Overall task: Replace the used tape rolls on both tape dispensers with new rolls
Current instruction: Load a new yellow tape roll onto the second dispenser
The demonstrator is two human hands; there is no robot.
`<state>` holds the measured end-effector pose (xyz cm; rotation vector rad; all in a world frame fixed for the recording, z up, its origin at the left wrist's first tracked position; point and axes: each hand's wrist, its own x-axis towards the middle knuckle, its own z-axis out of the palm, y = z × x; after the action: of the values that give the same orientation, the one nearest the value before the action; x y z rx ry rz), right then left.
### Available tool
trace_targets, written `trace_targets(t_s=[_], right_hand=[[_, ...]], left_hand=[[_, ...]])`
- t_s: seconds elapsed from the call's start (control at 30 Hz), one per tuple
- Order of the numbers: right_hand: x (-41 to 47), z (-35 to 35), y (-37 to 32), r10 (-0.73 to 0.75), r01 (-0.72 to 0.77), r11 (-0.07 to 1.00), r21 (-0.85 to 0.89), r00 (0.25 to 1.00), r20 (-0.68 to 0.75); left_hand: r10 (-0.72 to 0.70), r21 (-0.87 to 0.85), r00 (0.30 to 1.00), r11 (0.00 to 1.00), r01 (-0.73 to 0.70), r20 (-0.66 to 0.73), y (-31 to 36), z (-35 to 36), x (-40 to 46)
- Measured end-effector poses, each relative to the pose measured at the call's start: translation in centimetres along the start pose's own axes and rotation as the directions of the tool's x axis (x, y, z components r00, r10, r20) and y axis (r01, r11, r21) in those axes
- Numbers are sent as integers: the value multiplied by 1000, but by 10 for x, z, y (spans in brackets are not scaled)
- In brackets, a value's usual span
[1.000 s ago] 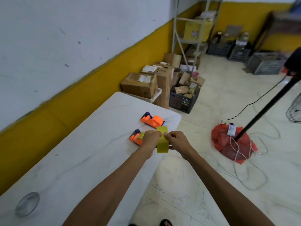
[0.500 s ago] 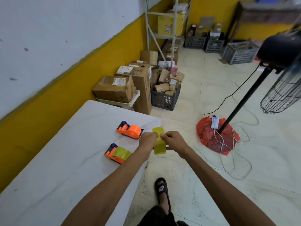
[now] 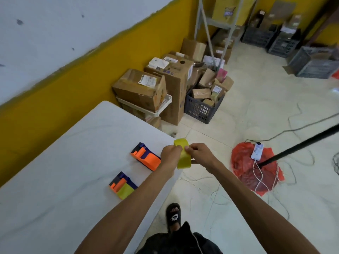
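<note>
Fingers (image 3: 178, 148) around yellow tape roll (image 3: 183, 156), dispensers (image 3: 146, 158) beside.

We see both bare forearms stretched forward and converging — the left hand (image 3: 169, 156) curled with its knuckles up, the right hand (image 3: 199, 153) facing it, fingers bent and pinching — the two held almost touching.

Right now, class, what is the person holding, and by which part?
A yellow tape roll, held by its sides between the left hand and the right hand.
</note>
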<state>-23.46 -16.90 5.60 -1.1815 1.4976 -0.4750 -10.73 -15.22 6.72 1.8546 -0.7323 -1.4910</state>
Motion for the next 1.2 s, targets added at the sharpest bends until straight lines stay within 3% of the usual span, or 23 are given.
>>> trace_targets(t_s=[0.47, 0.8, 1.0, 1.2], right_hand=[[86, 28, -41, -10, 80, 979, -189, 938, 346], [137, 36, -51, 71, 128, 949, -290, 806, 588], [150, 38, -68, 90, 163, 940, -299, 727, 680], [154, 42, -75, 74, 193, 946, -262, 657, 750]], left_hand=[[-200, -313, 956, 941, 127, -214, 6, -32, 48], [-393, -542, 836, 828, 141, -383, 7, -18, 65], [-407, -534, 776, 838, 108, -482, 20, -14, 65], [-312, -352, 739, 930, 108, -597, 16, -21, 59]])
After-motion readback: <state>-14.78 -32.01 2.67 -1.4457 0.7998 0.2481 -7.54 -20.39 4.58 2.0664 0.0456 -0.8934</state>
